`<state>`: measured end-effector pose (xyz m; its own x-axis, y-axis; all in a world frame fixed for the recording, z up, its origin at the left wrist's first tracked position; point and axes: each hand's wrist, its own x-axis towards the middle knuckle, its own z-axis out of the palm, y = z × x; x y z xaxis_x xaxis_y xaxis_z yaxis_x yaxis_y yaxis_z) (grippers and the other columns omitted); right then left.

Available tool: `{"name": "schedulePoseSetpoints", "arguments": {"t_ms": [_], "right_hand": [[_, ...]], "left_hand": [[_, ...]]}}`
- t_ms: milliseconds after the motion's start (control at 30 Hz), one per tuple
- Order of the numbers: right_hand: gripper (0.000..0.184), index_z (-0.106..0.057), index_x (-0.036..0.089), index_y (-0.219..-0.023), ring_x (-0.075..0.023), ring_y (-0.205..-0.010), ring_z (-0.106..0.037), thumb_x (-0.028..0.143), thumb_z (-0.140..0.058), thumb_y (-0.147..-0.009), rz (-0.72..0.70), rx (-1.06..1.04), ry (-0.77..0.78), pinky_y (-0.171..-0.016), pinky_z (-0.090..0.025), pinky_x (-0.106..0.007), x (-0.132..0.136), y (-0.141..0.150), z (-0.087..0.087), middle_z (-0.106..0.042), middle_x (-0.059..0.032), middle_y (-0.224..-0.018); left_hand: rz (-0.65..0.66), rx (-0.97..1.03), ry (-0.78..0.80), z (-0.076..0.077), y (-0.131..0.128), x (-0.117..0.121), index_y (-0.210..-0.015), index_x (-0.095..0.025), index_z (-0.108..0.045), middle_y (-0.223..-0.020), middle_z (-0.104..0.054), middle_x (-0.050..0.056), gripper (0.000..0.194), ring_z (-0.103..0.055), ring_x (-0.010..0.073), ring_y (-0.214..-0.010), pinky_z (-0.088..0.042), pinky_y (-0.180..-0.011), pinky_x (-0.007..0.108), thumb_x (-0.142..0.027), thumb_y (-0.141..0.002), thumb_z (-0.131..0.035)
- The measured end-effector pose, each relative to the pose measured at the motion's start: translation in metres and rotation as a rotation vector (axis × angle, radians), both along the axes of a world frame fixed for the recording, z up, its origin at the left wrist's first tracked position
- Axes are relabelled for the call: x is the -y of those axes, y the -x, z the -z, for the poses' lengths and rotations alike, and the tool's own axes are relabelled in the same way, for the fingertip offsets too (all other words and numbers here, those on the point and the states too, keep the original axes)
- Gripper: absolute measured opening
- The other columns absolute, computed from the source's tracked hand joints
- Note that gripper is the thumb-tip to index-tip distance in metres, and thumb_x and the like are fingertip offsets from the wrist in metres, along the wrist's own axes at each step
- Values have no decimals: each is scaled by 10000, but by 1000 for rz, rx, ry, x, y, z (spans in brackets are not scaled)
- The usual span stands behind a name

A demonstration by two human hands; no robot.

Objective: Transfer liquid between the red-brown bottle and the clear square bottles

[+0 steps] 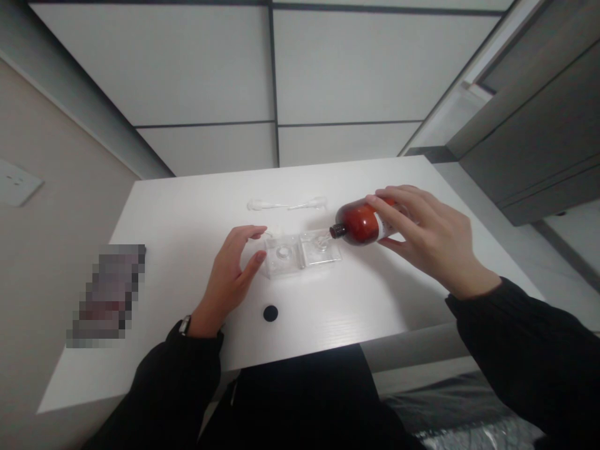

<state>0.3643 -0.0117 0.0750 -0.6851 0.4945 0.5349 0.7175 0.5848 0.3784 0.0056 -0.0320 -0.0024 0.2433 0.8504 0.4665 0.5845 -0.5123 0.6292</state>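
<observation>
**Right hand:** The right hand [426,240] is closed around the amber bottle [360,222]. The fingers wrap over the far side and the thumb supports it from the near side. The hand holds the bottle up off the table.

**Left hand:** The left hand [229,281] is open, with fingers spread and slightly curved. It holds nothing. The fingertips are just beside the left end of the transparent plastic tray [300,253]; contact cannot be confirmed.

**Bottle position:** Above the table, at the right end of the tray.

**Bottle orientation:** The long axis lies nearly level, running left to right. The dark neck points left and slightly downward, toward the tray.

**Bottle material:** Smooth brown glass with a rounded shoulder and a white label, partly covered by the fingers.

**Tray:** Two square transparent sections sit side by side, each with a round recess.

**Surface:** The white table [164,281] has a fine grain and a round black hole [270,313] on the near side of the tray.

**Nearby items:** Two slim white sticks [285,204] lie end to end on the far side of the tray. A blurred object [107,295] lies at the left, too obscured to identify.

**Person:** Both black sleeves enter from the near edge. A wristwatch [184,325] sits on the left wrist.
</observation>
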Motion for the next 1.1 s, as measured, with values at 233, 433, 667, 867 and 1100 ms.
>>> {"name": "schedulePoseSetpoints", "arguments": {"t_ms": [233,433,667,867,1100], "right_hand": [[655,-492,170,-1530,-302,-1189,-714,176,-743,-925,6,-7,28,-904,-625,-400,1,-1,-1,-728,-166,-1333],[673,-472,164,-1548,-314,-1188,-714,179,-738,-930,10,7,26,-883,-632,-402,1,-1,-2,-723,-176,-1336],[650,-500,158,-1530,-312,-1200,-707,169,-741,-927,-5,-10,15,-906,-626,-410,0,-2,-2,-723,-173,-1339],[640,-480,181,-1541,-299,-1207,-707,187,-722,-949,8,-2,15,-916,-625,-405,0,-3,-1,-721,-160,-1348],[606,-500,170,-1524,-305,-1204,-702,201,-709,-956,17,12,8,-902,-610,-397,-1,-4,-2,-715,-162,-1348]], "left_hand": [[-7,8,11,0,0,0,-1345,-235,-605,-1263,-691,101,402,-665,235,-1174,-568,-1055,469,-524,-1102,-466],[-7,-1,20,-2,-1,0,-1338,-236,-608,-1261,-696,100,438,-673,238,-1167,-574,-1066,468,-564,-1097,-446],[-6,1,17,-2,-1,0,-1337,-226,-613,-1246,-700,100,442,-676,237,-1157,-574,-1051,458,-559,-1100,-445],[-7,0,24,-2,0,0,-1337,-231,-615,-1250,-703,100,438,-677,242,-1156,-576,-1054,469,-559,-1097,-453],[-8,0,32,-2,0,0,-1334,-241,-615,-1258,-701,98,428,-677,243,-1159,-581,-1053,468,-557,-1094,-456]]}}
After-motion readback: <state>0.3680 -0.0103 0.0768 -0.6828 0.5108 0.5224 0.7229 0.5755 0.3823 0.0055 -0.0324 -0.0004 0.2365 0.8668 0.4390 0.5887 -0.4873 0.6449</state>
